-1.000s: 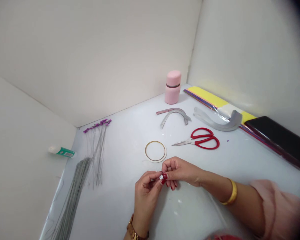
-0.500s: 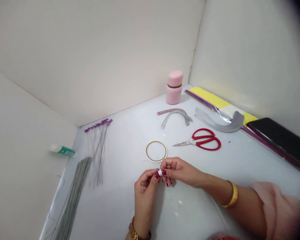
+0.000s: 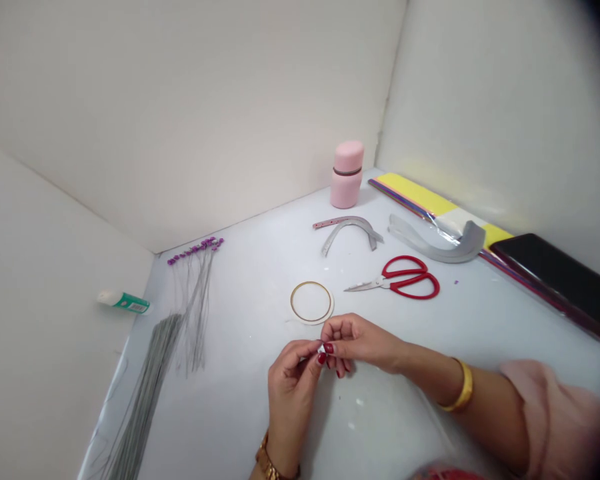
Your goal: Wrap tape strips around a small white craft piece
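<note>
Between the fingertips of both hands is a small white piece (image 3: 322, 348), mostly covered, its kind too small to make out. My left hand (image 3: 296, 370) pinches it from the left with thumb and forefinger. From the right, my right hand (image 3: 353, 343) grips it with the thumb against curled fingers. Just beyond the fingers lies a thin ring-shaped roll of tape (image 3: 332, 308), with a loose end at its left. Red-handled scissors (image 3: 413, 277) rest behind my right hand, blades pointing left.
Purple-tipped wires (image 3: 197, 250) and a bundle of grey wires (image 3: 150, 387) lie left, near a green-and-white tube (image 3: 130, 302). At the back are a pink flask (image 3: 347, 177), curled strips (image 3: 353, 223), a translucent strip (image 3: 445, 250), coloured sheets (image 3: 420, 193) and a black phone-like slab (image 3: 555, 280).
My left thumb has shifted slightly right and down over the white piece, so less of it shows. The items on the table stay where they were.
</note>
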The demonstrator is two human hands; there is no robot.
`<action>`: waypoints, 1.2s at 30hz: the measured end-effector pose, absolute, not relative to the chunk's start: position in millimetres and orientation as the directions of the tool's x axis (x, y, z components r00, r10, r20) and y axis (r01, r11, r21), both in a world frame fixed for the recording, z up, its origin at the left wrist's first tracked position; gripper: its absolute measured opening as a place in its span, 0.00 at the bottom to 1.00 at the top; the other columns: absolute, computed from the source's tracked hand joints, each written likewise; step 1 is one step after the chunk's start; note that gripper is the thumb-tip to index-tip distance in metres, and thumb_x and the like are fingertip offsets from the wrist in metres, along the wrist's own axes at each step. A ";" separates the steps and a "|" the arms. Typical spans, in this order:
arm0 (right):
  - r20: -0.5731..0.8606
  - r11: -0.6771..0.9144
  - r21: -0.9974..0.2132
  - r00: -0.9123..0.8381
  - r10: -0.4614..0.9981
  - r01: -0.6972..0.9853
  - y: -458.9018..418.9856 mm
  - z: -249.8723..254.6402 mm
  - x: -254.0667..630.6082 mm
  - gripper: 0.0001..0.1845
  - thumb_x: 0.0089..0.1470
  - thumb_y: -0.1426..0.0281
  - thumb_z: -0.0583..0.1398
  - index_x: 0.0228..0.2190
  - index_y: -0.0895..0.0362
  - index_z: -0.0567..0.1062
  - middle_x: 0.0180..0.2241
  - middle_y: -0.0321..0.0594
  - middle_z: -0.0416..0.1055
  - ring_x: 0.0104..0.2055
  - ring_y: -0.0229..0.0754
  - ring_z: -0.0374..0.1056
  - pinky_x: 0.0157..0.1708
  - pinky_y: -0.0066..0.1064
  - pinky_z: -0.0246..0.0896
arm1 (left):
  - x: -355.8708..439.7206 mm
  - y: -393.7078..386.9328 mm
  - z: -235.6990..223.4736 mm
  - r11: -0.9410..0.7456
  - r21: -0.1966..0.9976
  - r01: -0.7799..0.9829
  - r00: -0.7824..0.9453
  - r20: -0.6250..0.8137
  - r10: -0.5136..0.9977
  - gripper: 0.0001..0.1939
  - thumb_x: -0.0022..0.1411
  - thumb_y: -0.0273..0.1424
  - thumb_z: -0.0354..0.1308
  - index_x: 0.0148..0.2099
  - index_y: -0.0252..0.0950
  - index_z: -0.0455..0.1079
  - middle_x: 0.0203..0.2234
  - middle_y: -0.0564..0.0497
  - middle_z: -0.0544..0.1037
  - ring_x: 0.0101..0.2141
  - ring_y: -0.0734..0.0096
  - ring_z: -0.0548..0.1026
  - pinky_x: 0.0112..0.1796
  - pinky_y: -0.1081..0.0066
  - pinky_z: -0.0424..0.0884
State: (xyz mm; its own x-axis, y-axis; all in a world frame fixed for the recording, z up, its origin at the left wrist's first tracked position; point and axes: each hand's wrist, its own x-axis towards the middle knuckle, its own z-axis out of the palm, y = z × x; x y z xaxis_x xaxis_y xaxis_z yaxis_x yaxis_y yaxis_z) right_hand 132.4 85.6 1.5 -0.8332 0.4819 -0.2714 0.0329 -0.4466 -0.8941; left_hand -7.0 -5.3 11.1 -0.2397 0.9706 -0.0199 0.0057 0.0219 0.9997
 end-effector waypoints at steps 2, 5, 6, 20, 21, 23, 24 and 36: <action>-0.302 -0.449 -0.890 -0.838 0.454 0.078 87.6 1.6 133.7 0.17 0.44 0.61 0.63 0.27 0.62 0.67 0.21 0.36 0.70 0.18 0.32 0.66 0.16 0.20 0.55 | -8.3 -4.9 11.8 0.009 1.000 0.026 -0.207 -0.003 0.978 0.05 0.55 0.26 0.57 0.34 0.36 0.74 0.28 0.49 0.75 0.31 0.69 0.73 0.33 0.70 0.68; -0.321 -0.412 -0.903 -0.830 0.455 0.124 89.5 1.4 134.8 0.17 0.43 0.61 0.63 0.26 0.62 0.68 0.20 0.36 0.70 0.18 0.32 0.65 0.17 0.21 0.56 | -9.8 -4.2 11.0 0.002 0.999 0.054 -0.186 0.008 0.983 0.05 0.54 0.26 0.57 0.34 0.37 0.74 0.28 0.49 0.75 0.31 0.68 0.73 0.33 0.70 0.69; -0.317 -0.395 -0.910 -0.824 0.470 0.125 89.5 1.2 134.8 0.16 0.43 0.61 0.63 0.26 0.62 0.68 0.19 0.35 0.70 0.18 0.32 0.65 0.17 0.21 0.56 | -10.0 -4.1 10.3 0.004 0.998 0.064 -0.185 0.008 0.983 0.05 0.54 0.27 0.58 0.33 0.37 0.75 0.28 0.48 0.75 0.31 0.68 0.73 0.33 0.69 0.69; -0.282 -0.400 -0.915 -0.783 0.554 0.047 84.6 2.2 131.3 0.16 0.45 0.60 0.62 0.26 0.60 0.67 0.21 0.35 0.70 0.21 0.33 0.65 0.20 0.23 0.56 | -3.1 -8.9 -2.3 0.112 0.987 0.112 -0.323 -0.071 0.944 0.13 0.56 0.30 0.56 0.45 0.34 0.67 0.31 0.47 0.75 0.32 0.69 0.75 0.34 0.70 0.72; -0.280 -0.401 -0.915 -0.779 0.561 0.041 84.3 2.2 130.8 0.16 0.45 0.59 0.61 0.26 0.60 0.66 0.21 0.35 0.70 0.21 0.33 0.65 0.20 0.23 0.56 | -3.3 -8.7 -0.9 0.110 0.985 0.130 -0.309 -0.065 0.949 0.13 0.57 0.30 0.54 0.46 0.34 0.66 0.33 0.46 0.75 0.33 0.69 0.75 0.34 0.70 0.72; -0.277 -0.399 -0.917 -0.769 0.577 0.031 83.8 2.4 130.2 0.16 0.46 0.59 0.61 0.26 0.60 0.66 0.21 0.35 0.70 0.21 0.32 0.65 0.21 0.23 0.55 | -4.3 -7.8 3.1 0.097 0.979 0.181 -0.271 -0.045 0.961 0.12 0.59 0.30 0.52 0.45 0.34 0.67 0.34 0.45 0.76 0.34 0.68 0.75 0.35 0.69 0.71; -0.276 -0.396 -0.918 -0.763 0.584 0.029 83.6 2.6 129.9 0.16 0.46 0.59 0.61 0.26 0.60 0.66 0.21 0.35 0.70 0.22 0.32 0.65 0.21 0.23 0.55 | -4.9 -7.4 5.4 0.086 0.973 0.213 -0.253 -0.030 0.967 0.10 0.59 0.30 0.51 0.43 0.34 0.69 0.34 0.45 0.76 0.34 0.68 0.75 0.36 0.69 0.71; -0.289 -0.346 -0.935 -0.744 0.603 0.083 82.7 4.2 130.3 0.17 0.44 0.59 0.61 0.25 0.60 0.67 0.21 0.35 0.68 0.22 0.33 0.64 0.22 0.25 0.57 | -11.7 -8.1 15.1 -0.025 0.820 0.572 -0.126 0.118 0.985 0.10 0.60 0.26 0.49 0.35 0.37 0.72 0.27 0.48 0.76 0.29 0.67 0.72 0.31 0.71 0.66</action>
